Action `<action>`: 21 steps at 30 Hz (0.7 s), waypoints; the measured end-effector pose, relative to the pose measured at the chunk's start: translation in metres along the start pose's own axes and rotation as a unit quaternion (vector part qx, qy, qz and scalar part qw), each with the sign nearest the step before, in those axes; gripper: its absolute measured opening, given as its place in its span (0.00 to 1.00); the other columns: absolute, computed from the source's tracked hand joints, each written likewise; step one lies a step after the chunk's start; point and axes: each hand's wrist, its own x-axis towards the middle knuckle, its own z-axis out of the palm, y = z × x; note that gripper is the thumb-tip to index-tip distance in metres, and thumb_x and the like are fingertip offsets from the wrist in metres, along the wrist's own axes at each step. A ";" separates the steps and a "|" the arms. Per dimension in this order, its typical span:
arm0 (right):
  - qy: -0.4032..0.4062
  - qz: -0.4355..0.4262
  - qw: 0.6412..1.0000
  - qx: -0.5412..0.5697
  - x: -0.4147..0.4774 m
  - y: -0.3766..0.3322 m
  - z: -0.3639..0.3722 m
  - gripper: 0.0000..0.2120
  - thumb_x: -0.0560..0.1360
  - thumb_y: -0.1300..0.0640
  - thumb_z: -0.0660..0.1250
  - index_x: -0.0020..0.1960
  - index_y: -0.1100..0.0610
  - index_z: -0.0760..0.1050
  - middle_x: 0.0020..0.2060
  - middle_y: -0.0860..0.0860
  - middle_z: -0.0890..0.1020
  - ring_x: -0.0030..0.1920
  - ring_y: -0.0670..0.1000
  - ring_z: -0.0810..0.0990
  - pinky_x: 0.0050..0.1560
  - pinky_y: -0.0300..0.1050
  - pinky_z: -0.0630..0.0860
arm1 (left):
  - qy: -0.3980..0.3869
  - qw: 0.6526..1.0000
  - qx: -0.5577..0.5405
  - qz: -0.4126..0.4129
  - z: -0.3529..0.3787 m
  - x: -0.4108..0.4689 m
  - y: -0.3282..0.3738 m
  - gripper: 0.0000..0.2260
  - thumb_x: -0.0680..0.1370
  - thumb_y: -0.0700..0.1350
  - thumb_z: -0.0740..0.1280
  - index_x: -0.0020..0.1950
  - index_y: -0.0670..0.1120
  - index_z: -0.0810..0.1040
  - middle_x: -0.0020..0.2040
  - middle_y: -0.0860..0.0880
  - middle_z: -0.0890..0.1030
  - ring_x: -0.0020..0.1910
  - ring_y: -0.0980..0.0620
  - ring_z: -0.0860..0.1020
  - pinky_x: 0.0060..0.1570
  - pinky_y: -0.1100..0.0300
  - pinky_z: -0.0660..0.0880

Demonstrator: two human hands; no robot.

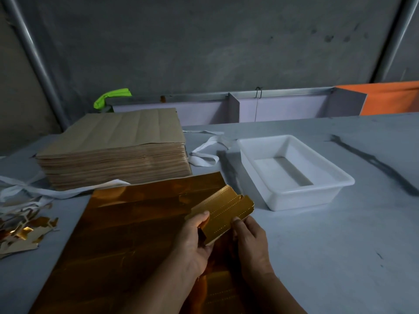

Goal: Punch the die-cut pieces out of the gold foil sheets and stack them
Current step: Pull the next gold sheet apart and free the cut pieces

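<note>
Gold die-cut pieces (223,214) in the gripping fingers (202,218) of left hand (195,242) and right hand (251,243).

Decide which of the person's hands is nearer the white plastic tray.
Right. The right hand grips the gold die-cut pieces on the side facing the white plastic tray; the left hand grips their far side.

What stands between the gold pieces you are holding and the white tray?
Nothing visible. The left hand and right hand hold the gold pieces above the foil sheet; only bare table separates them from the white tray.
</note>
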 end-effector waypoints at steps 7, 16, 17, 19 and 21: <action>0.001 0.011 1.000 0.022 -0.002 -0.001 0.001 0.08 0.82 0.49 0.59 0.52 0.46 0.78 0.44 0.40 0.86 0.47 0.47 0.85 0.50 0.45 0.81 | -0.018 1.000 -0.016 0.008 0.007 -0.002 -0.005 0.18 0.71 0.44 0.74 0.59 0.47 0.74 0.55 0.37 0.80 0.52 0.38 0.80 0.38 0.52 0.78; 0.027 0.055 0.998 -0.004 0.005 -0.010 0.000 0.08 0.80 0.48 0.64 0.55 0.51 0.72 0.46 0.53 0.81 0.44 0.51 0.81 0.38 0.43 0.75 | 0.041 0.997 0.019 0.063 -0.001 0.006 0.014 0.14 0.72 0.42 0.74 0.52 0.47 0.72 0.53 0.39 0.77 0.53 0.40 0.78 0.46 0.51 0.79; 0.022 0.060 0.998 -0.006 0.007 -0.013 -0.001 0.09 0.80 0.49 0.65 0.58 0.50 0.70 0.47 0.51 0.80 0.45 0.51 0.81 0.40 0.44 0.76 | 0.049 0.996 0.033 0.071 -0.003 0.008 0.017 0.16 0.72 0.42 0.75 0.55 0.47 0.72 0.53 0.40 0.77 0.54 0.41 0.77 0.46 0.51 0.78; 0.003 0.044 0.998 -0.054 0.009 -0.018 -0.004 0.15 0.79 0.51 0.66 0.63 0.47 0.66 0.48 0.46 0.78 0.48 0.48 0.79 0.49 0.47 0.78 | 0.060 0.993 0.059 0.085 -0.008 0.013 0.023 0.20 0.71 0.43 0.75 0.59 0.47 0.70 0.54 0.41 0.76 0.55 0.41 0.76 0.45 0.52 0.77; -0.019 0.000 0.993 -0.117 0.009 -0.022 -0.004 0.21 0.77 0.50 0.69 0.65 0.44 0.63 0.52 0.43 0.77 0.50 0.45 0.78 0.57 0.51 0.79 | 0.062 0.991 0.073 0.097 -0.012 0.016 0.028 0.21 0.71 0.43 0.75 0.60 0.48 0.69 0.54 0.41 0.75 0.55 0.42 0.76 0.47 0.51 0.77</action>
